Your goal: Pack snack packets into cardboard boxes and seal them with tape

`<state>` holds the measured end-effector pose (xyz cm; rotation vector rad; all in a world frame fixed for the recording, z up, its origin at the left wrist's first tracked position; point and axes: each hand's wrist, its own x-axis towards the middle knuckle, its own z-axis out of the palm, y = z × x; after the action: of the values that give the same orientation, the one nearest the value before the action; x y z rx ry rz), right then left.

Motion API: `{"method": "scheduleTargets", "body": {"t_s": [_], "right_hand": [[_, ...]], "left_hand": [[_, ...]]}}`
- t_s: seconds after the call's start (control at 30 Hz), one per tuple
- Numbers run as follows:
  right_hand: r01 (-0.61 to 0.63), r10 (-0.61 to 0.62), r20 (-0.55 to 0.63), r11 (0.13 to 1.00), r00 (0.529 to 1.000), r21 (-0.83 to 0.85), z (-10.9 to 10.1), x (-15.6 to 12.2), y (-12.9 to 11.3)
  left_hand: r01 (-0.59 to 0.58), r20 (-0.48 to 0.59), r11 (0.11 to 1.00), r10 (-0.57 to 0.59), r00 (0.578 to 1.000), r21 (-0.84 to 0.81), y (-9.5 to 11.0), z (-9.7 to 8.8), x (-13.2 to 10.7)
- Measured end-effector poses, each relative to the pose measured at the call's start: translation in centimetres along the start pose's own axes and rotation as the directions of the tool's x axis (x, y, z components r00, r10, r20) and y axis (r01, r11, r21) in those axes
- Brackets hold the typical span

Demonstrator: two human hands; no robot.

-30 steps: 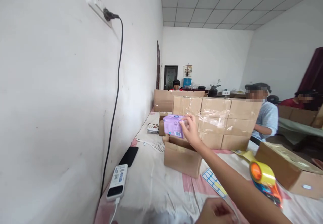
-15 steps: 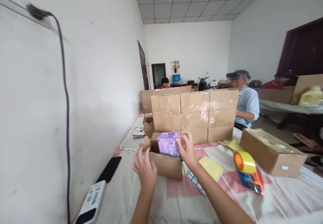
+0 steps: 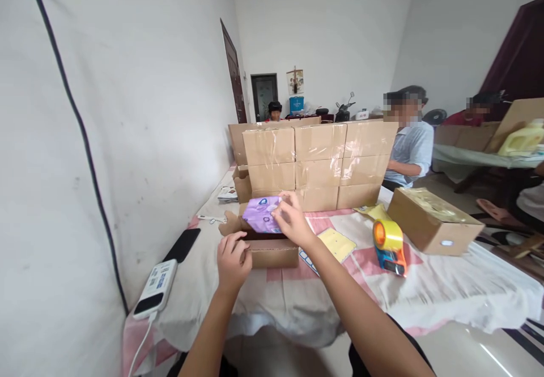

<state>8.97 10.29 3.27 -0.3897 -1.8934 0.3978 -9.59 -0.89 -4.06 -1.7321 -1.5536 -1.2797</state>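
An open cardboard box (image 3: 272,255) lies on the cloth-covered table in front of me. A purple plastic-wrapped pack (image 3: 260,214) sits tilted at its opening, its lower part hidden inside. My right hand (image 3: 291,218) grips the pack's right end, thumb on the near side and fingers over the top. At the box's near left corner, the curled fingers of my left hand (image 3: 234,257) hold the cardboard edge. Just right of the box lie a yellow sheet (image 3: 335,245) and a sheet of blue-bordered labels (image 3: 309,262), partly covered by my right forearm.
Taped cartons (image 3: 318,164) form a wall behind the box. To the right stand a tape dispenser (image 3: 390,246) and a closed carton (image 3: 437,221). A black phone (image 3: 182,245) and white power bank (image 3: 156,287) lie left. A person in a light shirt (image 3: 410,147) sits beyond.
The view has tilted down, showing more of the table's front edge. The purple pack now sits more tilted, with my right hand still on it. My left fingers have curled in at the box edge.
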Motion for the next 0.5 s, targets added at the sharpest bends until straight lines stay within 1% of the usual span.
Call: {"method": "scheduleTargets", "body": {"t_s": [0.07,0.1,0.17,0.23,0.27,0.3,0.33,0.37,0.4,0.43,0.47,0.5], "right_hand": [[0.015,-0.015,0.111,1.000,0.994,0.001,0.4,-0.2,-0.4],[0.030,-0.028,0.136,1.000,0.990,-0.007,0.5,-0.3,-0.6],[0.088,-0.081,0.138,0.995,0.987,-0.041,0.3,-0.3,-1.1],[0.165,-0.155,0.119,0.983,0.981,-0.077,-0.1,-0.3,-2.0],[0.202,-0.192,0.117,0.976,0.974,-0.085,-0.3,-0.5,-2.6],[0.224,-0.212,0.127,0.971,0.969,-0.081,-0.4,-0.8,-3.3],[0.231,-0.219,0.153,0.971,0.964,-0.063,-0.5,-1.2,-4.1],[0.228,-0.218,0.193,0.973,0.957,-0.032,-0.5,-1.8,-5.0],[0.230,-0.224,0.245,0.973,0.943,0.004,-0.4,-2.4,-5.9],[0.248,-0.248,0.301,0.968,0.921,0.039,-0.2,-3.0,-6.7],[0.289,-0.294,0.356,0.955,0.887,0.068,0.1,-3.6,-7.4],[0.347,-0.352,0.402,0.934,0.845,0.088,0.5,-4.1,-8.0]], "left_hand": [[0.005,0.014,1.000,-0.004,1.000,-0.021,-0.4,-0.8,-0.3],[0.011,0.022,1.000,-0.011,1.000,-0.026,-0.6,-1.1,-0.5],[0.043,0.032,0.996,-0.041,0.999,-0.075,-0.6,-1.7,-0.8],[0.133,0.044,0.961,-0.126,0.991,-0.244,-0.6,-2.3,-0.9],[0.208,0.049,0.907,-0.204,0.978,-0.367,-0.7,-2.6,-0.8],[0.292,0.073,0.815,-0.297,0.952,-0.500,-0.7,-3.0,-0.7],[0.375,0.120,0.691,-0.389,0.913,-0.618,-0.9,-3.4,-0.5],[0.444,0.181,0.559,-0.462,0.868,-0.701,-1.1,-3.9,-0.3],[0.493,0.244,0.457,-0.500,0.831,-0.741,-1.3,-4.3,-0.2],[0.527,0.293,0.409,-0.508,0.810,-0.745,-1.5,-4.8,0.0],[0.546,0.318,0.414,-0.502,0.804,-0.729,-1.8,-5.1,0.0],[0.547,0.311,0.455,-0.495,0.811,-0.703,-2.0,-5.4,0.0]]}}
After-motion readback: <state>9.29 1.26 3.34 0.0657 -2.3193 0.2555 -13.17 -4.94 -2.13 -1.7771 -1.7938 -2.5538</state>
